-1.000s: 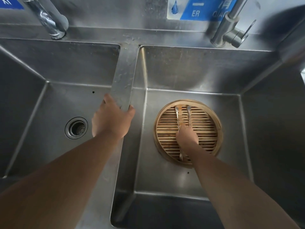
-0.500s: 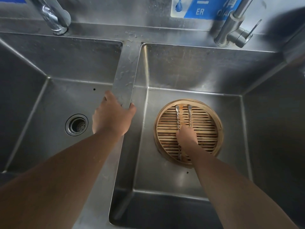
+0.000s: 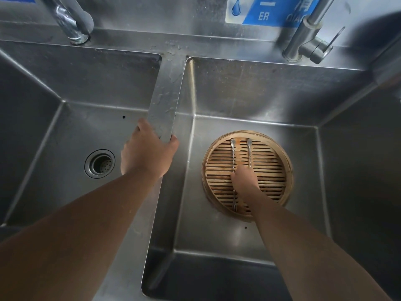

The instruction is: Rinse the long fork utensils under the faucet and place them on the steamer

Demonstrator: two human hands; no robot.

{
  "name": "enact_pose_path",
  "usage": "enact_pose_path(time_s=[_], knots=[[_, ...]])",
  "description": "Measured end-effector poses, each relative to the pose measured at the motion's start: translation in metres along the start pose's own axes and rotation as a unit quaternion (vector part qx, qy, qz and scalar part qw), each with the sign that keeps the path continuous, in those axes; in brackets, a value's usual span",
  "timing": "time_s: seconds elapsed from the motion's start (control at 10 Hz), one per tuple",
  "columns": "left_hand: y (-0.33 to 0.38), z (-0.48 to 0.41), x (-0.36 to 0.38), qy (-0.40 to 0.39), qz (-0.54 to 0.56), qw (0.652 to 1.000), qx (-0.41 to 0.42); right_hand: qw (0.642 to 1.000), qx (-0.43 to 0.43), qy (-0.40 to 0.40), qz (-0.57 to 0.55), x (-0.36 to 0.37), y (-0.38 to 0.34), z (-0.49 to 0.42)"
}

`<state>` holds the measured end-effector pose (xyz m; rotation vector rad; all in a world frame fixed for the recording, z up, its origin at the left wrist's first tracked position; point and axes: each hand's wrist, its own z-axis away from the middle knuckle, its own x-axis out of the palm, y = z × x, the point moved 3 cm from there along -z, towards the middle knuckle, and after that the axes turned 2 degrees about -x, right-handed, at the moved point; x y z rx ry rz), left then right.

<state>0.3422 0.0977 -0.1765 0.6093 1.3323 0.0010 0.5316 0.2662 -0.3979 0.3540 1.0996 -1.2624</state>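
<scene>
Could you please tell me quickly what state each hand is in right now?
Left hand: grips the sink divider.
Right hand: rests on the forks in the steamer; whether it grips them cannot be told.

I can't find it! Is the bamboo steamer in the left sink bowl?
No, the steamer sits on the floor of the right basin, across the divider from the left basin.

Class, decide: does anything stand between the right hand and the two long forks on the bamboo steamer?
Nothing visible does. The right hand rests on both long forks, which lie on the bamboo steamer; the left hand grips the sink divider, apart.
</scene>
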Motion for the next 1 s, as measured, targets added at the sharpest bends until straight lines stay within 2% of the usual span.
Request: enact_pose_path(time_s=[0.2, 0.6, 0.7, 1.0], knots=[[0.0, 0.0, 0.0, -0.002, -0.004, 1.0, -0.001, 1.0, -0.016, -0.008, 0.023, 0.002, -0.001, 0.002], [-0.001, -0.002, 0.002, 0.001, -0.004, 1.0, 0.004, 0.999, -0.01, 0.014, -0.032, -0.004, -0.003, 0.008], [-0.002, -0.002, 0.002, 0.004, -0.002, 1.0, 0.004, 0.999, -0.008, -0.003, -0.04, -0.007, -0.005, 0.011], [0.0, -0.002, 0.003, 0.002, -0.009, 1.0, 0.009, 0.996, -0.018, 0.009, -0.087, -0.045, -0.024, 0.053]])
